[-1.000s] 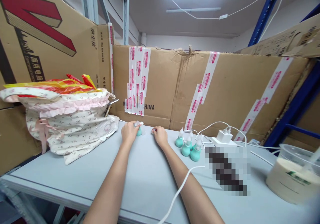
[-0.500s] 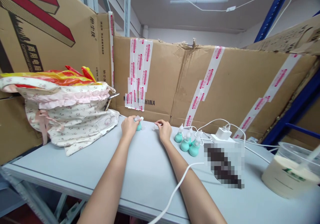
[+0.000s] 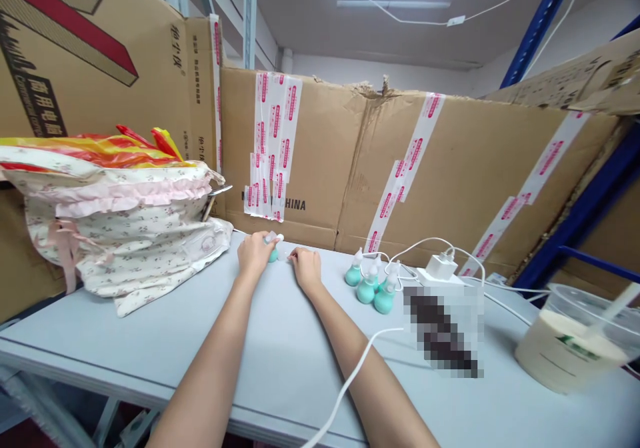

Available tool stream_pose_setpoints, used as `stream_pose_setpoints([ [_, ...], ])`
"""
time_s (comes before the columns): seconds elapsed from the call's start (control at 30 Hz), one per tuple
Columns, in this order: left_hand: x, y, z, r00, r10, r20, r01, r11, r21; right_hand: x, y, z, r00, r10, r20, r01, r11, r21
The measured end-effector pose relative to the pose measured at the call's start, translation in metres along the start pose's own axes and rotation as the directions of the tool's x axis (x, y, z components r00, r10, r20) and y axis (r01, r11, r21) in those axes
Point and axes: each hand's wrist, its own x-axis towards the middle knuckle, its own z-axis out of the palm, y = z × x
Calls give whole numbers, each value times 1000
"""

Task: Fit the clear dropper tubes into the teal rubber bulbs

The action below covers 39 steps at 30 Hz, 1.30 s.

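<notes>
My left hand (image 3: 254, 256) is closed around a teal rubber-bulb nasal aspirator (image 3: 273, 255) near the back of the table; the fingers cover much of it. Its clear and white top shows beyond my thumb. Just right of the bulb is a small clear plastic piece (image 3: 282, 255). My right hand (image 3: 307, 268) is beside it, fingertips pinched together and pointing left; what they hold, if anything, is too small to make out. Farther right, several matching aspirators (image 3: 384, 299) with teal bulbs and clear tips stand upright in a group.
A floral cloth bag (image 3: 135, 221) lies at the left. Cardboard (image 3: 320, 155) walls the back. White chargers (image 3: 440, 271) and cables sit behind a blurred patch (image 3: 443, 331). A plastic cup of pale drink (image 3: 570, 351) stands right. A white cable (image 3: 345, 388) crosses my right forearm.
My right hand has moved left, close to my left hand and the aspirator. My left hand keeps its grip. The whole view has shifted slightly.
</notes>
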Motion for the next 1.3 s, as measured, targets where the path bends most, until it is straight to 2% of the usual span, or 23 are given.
stream_pose_setpoints([
  [0.13, -1, 0, -1, 1000, 4, 10, -4, 1000, 3, 1, -1, 0, 999, -2, 48, 6, 996, -86],
  [0.5, -1, 0, 0, 1000, 4, 8, -5, 1000, 25, -2, 0, -1, 999, 34, 37, -30, 995, -97],
  [0.73, 0, 0, 2, 1000, 8, 5, -8, 1000, 23, -7, 3, -6, 999, 49, -19, -50, 996, -74],
  [0.87, 0, 1, 1, 1000, -3, 13, 3, 1000, 16, -11, 8, -12, 993, 76, -89, -79, 996, -38],
  [1.0, 0, 1, 0, 1000, -7, 9, 7, 1000, 3, -13, 17, -14, 963, 204, -175, -208, 978, -6],
  [1.13, 0, 2, 0, 1000, -13, 20, 14, 1000, -6, -11, 26, -10, 933, 359, -21, -357, 931, 80],
  [1.3, -2, 4, -3, 1000, -12, 29, 12, 1000, -8, -3, 30, -1, 932, 354, 72, -360, 929, 87],
])
